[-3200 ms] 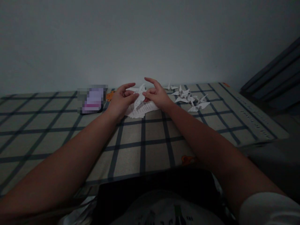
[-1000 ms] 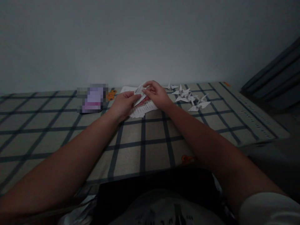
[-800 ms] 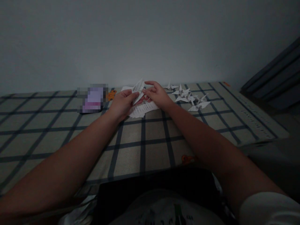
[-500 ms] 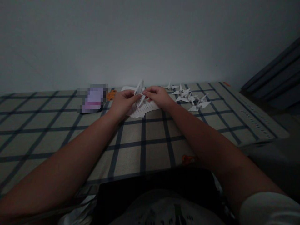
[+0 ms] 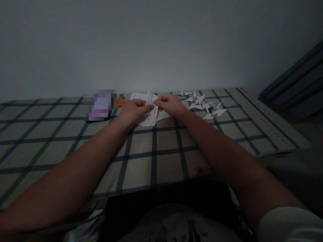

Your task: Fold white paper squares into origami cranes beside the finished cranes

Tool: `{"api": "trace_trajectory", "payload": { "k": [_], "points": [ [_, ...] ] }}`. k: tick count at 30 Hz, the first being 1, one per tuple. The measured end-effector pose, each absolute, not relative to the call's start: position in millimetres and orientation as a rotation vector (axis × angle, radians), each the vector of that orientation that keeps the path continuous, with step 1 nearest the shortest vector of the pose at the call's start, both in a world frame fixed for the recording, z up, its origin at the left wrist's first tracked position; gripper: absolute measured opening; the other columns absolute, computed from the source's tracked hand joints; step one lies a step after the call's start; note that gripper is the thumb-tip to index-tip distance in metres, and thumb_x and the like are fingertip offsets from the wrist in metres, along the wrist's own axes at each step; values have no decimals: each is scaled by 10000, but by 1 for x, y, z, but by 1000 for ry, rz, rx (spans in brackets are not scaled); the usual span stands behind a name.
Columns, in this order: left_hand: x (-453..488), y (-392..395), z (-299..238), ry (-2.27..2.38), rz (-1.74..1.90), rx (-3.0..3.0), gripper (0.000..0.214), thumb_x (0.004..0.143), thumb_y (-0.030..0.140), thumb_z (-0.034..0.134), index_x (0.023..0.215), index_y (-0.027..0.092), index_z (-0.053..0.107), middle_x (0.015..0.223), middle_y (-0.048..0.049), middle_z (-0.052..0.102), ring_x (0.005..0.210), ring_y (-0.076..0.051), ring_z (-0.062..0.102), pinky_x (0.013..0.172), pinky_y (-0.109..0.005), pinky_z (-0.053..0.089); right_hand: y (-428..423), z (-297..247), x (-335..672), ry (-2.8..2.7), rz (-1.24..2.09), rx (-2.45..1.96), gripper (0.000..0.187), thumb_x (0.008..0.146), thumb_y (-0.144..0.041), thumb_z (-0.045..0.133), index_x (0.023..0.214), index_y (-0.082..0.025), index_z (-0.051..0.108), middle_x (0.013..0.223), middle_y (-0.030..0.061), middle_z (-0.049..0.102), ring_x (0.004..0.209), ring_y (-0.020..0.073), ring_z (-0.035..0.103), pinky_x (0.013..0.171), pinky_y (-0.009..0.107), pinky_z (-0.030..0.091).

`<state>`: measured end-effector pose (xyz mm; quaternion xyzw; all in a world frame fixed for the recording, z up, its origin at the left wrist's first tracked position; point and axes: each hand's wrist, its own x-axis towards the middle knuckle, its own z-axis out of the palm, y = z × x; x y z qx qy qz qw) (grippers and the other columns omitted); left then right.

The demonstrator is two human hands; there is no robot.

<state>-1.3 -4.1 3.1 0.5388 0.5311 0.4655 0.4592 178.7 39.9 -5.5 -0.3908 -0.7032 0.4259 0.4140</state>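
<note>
A small folded piece of white paper (image 5: 150, 101) stands between my two hands, above a printed white sheet (image 5: 149, 119) that lies on the checked cloth (image 5: 141, 148). My left hand (image 5: 132, 111) pinches the folded paper from the left, fingers closed. From the right, my right hand (image 5: 169, 105) pinches the same piece, its fingers curled in. Both hands meet near the far edge of the surface, close to the wall.
Several folded white paper cranes (image 5: 205, 106) lie in a cluster to the right of my hands. A blurred purple object (image 5: 99, 105) and a small orange thing (image 5: 120, 101) sit to the left. A dark slatted panel (image 5: 295, 87) stands at far right.
My right hand's raised fingers have curled down into a pinch. The folded paper has turned from a slanted flat shape to a narrow upright one, and both hands have sunk slightly.
</note>
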Motion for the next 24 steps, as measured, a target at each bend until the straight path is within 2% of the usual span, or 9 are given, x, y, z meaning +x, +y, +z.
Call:
{"api": "trace_trajectory", "payload": {
  "k": [6, 12, 16, 24],
  "points": [
    [-2, 5, 0, 1310, 1320, 1378, 207, 701, 329, 800, 680, 182, 656, 630, 2, 589, 578, -104, 525, 550, -216, 428, 35, -1, 176, -1759, 1199, -934, 319, 857, -451, 671, 766, -148, 637, 693, -1, 620, 620, 91, 548, 607, 215, 487],
    [-1, 6, -3, 1267, 1372, 1430, 284, 718, 344, 791, 588, 180, 599, 577, 21, 521, 561, -86, 481, 564, -196, 441, 33, -2, 178, -1873, 1106, -913, 369, 843, -471, 667, 694, -139, 607, 612, -17, 578, 585, 85, 522, 606, 224, 436],
    [1, 5, -2, 1234, 1327, 1378, 240, 705, 313, 796, 621, 183, 612, 639, 6, 573, 620, -103, 545, 598, -204, 489, 35, -3, 179, -1945, 1012, -926, 409, 848, -493, 648, 643, -148, 571, 581, -18, 555, 586, 90, 506, 599, 231, 405],
    [-2, 8, -3, 1172, 1429, 1380, 209, 710, 332, 789, 681, 175, 654, 664, 15, 602, 620, -90, 537, 617, -198, 462, 36, -7, 179, -1901, 1156, -905, 349, 855, -466, 652, 757, -132, 640, 637, -8, 601, 604, 87, 532, 599, 223, 405]
  ]
}}
